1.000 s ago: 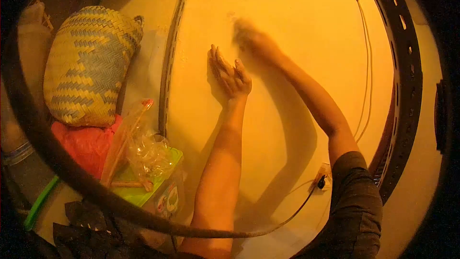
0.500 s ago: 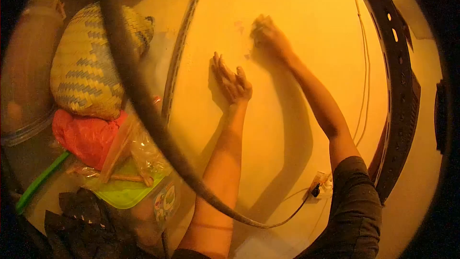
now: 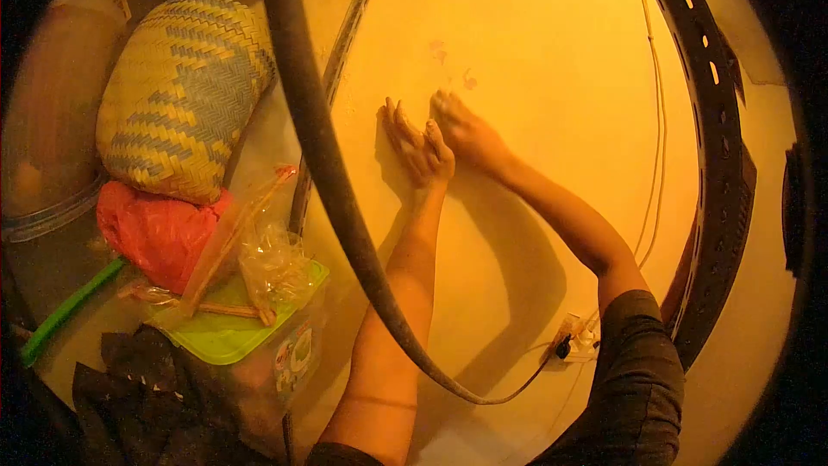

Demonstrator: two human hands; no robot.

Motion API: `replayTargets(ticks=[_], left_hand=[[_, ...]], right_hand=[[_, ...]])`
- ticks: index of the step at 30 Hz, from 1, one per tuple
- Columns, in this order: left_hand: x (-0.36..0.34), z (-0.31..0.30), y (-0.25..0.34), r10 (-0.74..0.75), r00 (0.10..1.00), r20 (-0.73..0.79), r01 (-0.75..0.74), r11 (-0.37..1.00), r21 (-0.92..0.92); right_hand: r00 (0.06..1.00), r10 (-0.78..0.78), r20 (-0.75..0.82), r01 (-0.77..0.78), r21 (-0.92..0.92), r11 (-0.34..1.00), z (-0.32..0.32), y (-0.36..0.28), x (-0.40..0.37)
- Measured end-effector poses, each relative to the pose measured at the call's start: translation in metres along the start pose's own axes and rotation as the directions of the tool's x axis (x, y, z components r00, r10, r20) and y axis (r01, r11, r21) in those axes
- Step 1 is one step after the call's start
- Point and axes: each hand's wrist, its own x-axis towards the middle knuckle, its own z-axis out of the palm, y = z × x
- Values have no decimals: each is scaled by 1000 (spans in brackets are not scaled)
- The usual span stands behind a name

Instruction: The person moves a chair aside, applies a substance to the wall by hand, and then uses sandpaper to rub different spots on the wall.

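Note:
My left hand (image 3: 417, 148) rests near the lit yellowish wall (image 3: 535, 60), its fingers stretched out, with pale smears on the skin. Just to its right, my right hand (image 3: 467, 131) is against the wall with the fingers curled in. Motion blurs its fingertips, and whatever they hold, if anything, is hidden. Small reddish marks (image 3: 440, 52) show on the wall just above both hands.
A dark cable (image 3: 332, 181) hangs across the view to a power socket (image 3: 573, 341). At left are a woven basket (image 3: 185, 95), a red plastic bag (image 3: 159, 229) and a lidded green box (image 3: 228, 341). A slotted dark metal post (image 3: 720, 155) stands right.
My right hand has moved down and left across the wall, close to my left hand, uncovering a mark. My left hand stays nearly still. The cable has shifted in view.

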Motion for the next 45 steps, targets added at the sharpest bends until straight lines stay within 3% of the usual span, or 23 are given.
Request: replayTargets(ticks=[2, 3, 5, 8, 9, 10, 12, 14, 16, 18, 21, 23, 28, 30, 33, 36, 38, 39, 41, 44, 45], left_hand=[[-1, 2, -1, -11, 1000, -16, 11, 1000, -3], [-1, 2, -3, -10, 1000, -13, 10, 1000, 3], [-1, 0, -2, 39, 999, 9, -39, 998, 43], [0, -3, 1, 9, 1000, 10, -9, 1000, 18], [-1, -5, 1, 8, 1000, 12, -8, 1000, 16], [-1, -5, 2, 1, 1000, -5, -1, 1000, -6], [-3, -4, 0, 0, 1000, -27, -1, 1000, -24], [-4, 1, -3, 8, 1000, -24, -9, 1000, -25], [-3, -1, -3, 13, 1000, -16, -13, 1000, -18], [-4, -5, -5, 10, 1000, -7, -10, 1000, -7], [1, -3, -4, -32, 999, -37, 30, 998, -57], [-2, -6, -2, -63, 998, -22, 60, 992, -113], [-1, -3, -4, -5, 999, -45, 2, 998, -63], [-1, -2, -5, 19, 999, -47, -21, 998, -52], [-3, -7, -8, 2, 999, -50, -5, 998, -67], [-5, -2, -5, -49, 998, -32, 42, 982, -184], [-2, -4, -7, -39, 999, -30, 34, 986, -163], [-2, -7, -8, -42, 999, -23, 38, 987, -155], [-1, -11, -7, -52, 998, 46, 56, 993, -99], [-1, -10, -7, -23, 999, 31, 25, 997, -66], [-1, -9, -7, -28, 999, 32, 30, 998, -64]], right_hand=[[999, -42, 34, 50, -291, 956, -10, 5, 14], [999, -41, 33, 48, -285, 957, -29, 3, 32], [991, 133, 1, -131, -160, 978, -73, -8, 69], [981, 179, -78, -185, -82, 979, -36, -6, 48], [993, 116, -8, -114, -275, 955, -39, -35, 41], [994, 81, -70, -87, -85, 993, -33, -50, 24], [993, 105, -53, -113, -195, 974, -25, -26, 23], [984, 134, -116, -155, -193, 969, -53, -6, 64], [972, 181, -148, -206, -177, 962, -69, -2, 76], [950, 279, -140, -286, -33, 958, -73, -9, 78], [953, 271, -133, -283, -78, 956, -16, -38, 25], [970, 187, -155, -198, -58, 979, -29, -55, 10], [955, 179, -238, -221, -165, 961, -46, -1, 82], [928, 351, -128, -357, -27, 934, -59, 7, 106], [887, 389, -248, -402, -2, 915, -55, -34, 75], [893, 400, -208, -403, 29, 915, -37, -63, 11], [968, 188, -165, -208, -118, 971, -35, -65, -7], [954, 239, -179, -253, -62, 965, -45, -67, 2], [961, 175, -215, -220, -207, 953, -23, -13, 26], [942, 231, -245, -259, -89, 962, -48, 20, 75], [941, 287, -180, -297, -28, 955, -56, 27, 87]])
